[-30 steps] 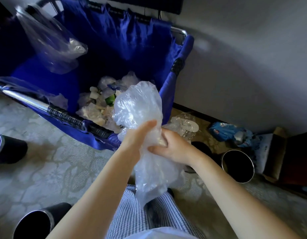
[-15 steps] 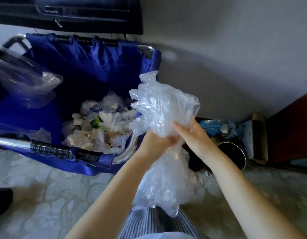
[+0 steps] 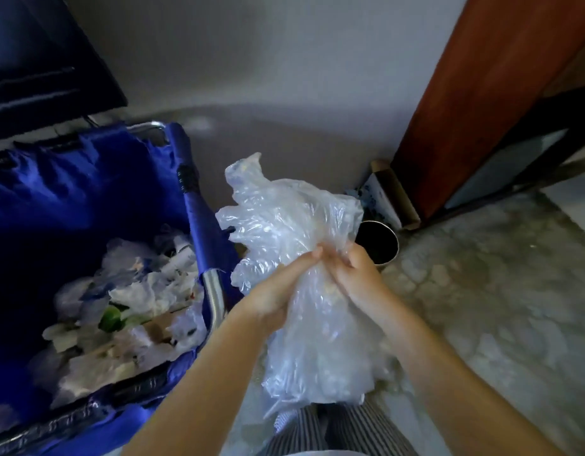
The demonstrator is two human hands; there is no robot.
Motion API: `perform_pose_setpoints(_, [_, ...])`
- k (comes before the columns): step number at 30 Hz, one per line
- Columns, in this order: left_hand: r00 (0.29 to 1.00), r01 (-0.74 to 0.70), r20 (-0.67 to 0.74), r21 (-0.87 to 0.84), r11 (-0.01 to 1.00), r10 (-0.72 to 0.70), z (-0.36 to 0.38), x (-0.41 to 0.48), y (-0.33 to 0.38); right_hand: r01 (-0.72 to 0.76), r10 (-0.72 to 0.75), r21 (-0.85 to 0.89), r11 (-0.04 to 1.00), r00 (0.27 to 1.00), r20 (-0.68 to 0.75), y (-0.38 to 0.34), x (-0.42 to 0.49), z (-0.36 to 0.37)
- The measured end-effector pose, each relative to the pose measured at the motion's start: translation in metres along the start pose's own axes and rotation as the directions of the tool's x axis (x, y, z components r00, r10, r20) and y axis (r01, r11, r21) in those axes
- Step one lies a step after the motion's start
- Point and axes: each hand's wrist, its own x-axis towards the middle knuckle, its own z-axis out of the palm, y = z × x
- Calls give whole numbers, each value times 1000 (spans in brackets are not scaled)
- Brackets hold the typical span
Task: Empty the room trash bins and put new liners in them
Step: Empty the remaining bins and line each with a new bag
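The left hand (image 3: pixel 274 296) and right hand (image 3: pixel 358 276) both clench the liner (image 3: pixel 284 218) (bunched, unopened); the bin (image 3: pixel 381 250) at 1 o'clock looks unlined. Trash (image 3: pixel 130 307) fills the cart (image 3: pixel 70 199) at 9 o'clock, so emptying seems done.

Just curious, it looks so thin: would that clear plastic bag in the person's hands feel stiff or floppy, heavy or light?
Probably floppy: the clear plastic bag crumples and droops where the left hand and right hand grip it. Likely light, as its film stands up unsupported. Glossy, so perhaps slippery.
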Motion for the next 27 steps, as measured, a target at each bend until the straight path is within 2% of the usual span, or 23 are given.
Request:
perform_pose_setpoints(3, [997, 63, 42, 35, 997, -64, 23, 11, -10, -3, 2, -6, 1000, 988, -153, 7, -18, -16])
perform_pose_setpoints(6, [994, 80, 72, 34, 996, -82, 58, 23, -25, 11, -33, -67, 998, 941, -337, 13, -43, -43])
perform_pose_setpoints(12, [966, 110, 215, 153, 982, -141, 140, 29, -54, -65, 71, 31, 997, 838, -541, 44, -109, -105])
perform_pose_setpoints(17, [972, 141, 139, 290, 946, -188, 200, 51, -97, -64, 72, 37, 997, 712, -698, 77, -169, -164])
perform_pose_setpoints(19, [977, 142, 103, 347, 927, -188, 232, 64, -123, -39, 71, 62, 997, 693, -717, 89, -194, -193])
perform_pose_setpoints(23, [960, 207, 81, 435, 876, -267, 315, 85, -179, -107, 143, 97, 990, 808, -571, 107, -247, -257])
perform_pose_setpoints(27, [916, 278, 121, 492, 825, -381, 404, 96, -230, -238, 226, 62, 969, 763, -606, 137, -298, -328])
